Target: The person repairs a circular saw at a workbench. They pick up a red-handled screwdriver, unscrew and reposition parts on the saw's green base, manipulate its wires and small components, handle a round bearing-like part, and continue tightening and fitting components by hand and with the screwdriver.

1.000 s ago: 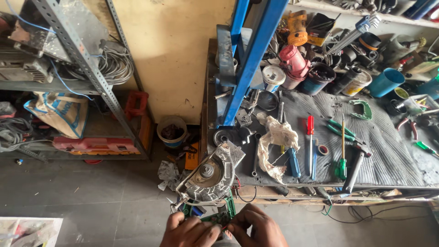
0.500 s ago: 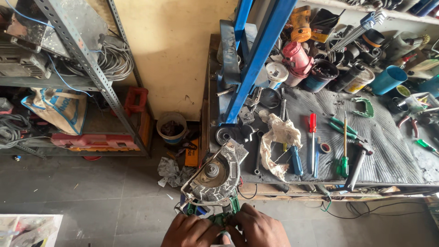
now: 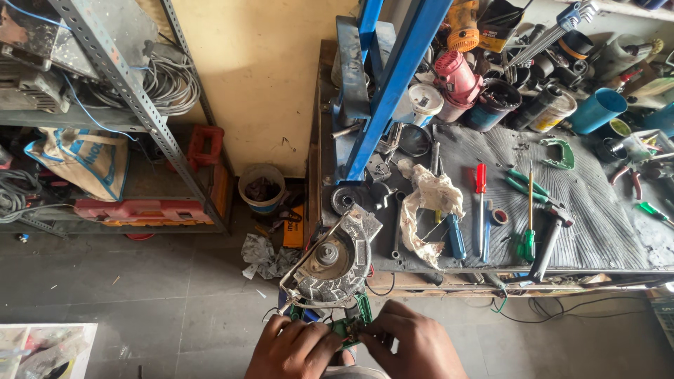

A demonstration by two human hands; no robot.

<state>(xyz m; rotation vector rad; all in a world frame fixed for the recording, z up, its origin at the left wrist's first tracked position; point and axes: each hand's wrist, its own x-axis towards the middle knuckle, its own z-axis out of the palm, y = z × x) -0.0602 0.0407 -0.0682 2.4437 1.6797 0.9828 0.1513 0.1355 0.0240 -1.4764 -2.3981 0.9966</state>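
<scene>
My left hand [image 3: 291,349] and my right hand [image 3: 414,345] meet at the bottom of the view, both gripping the green body of a power tool [image 3: 347,324]. Its round grey metal blade guard [image 3: 333,260] sticks up from my hands toward the workbench, with a hub in its middle. My fingers cover most of the green part, so its shape is hard to tell. The tool hangs over the floor just in front of the bench's near left corner.
The workbench [image 3: 597,231] with a ribbed mat carries screwdrivers, pliers, a hammer [image 3: 551,235] and a dirty rag [image 3: 428,203]. Cans and a blue frame [image 3: 393,84] stand at its back. A metal shelf rack [image 3: 133,98] stands left, a small bucket [image 3: 261,186] by the wall.
The view has shifted slightly, and the tool sits a little higher and closer to the bench corner. Both hands have kept their grip on it.
</scene>
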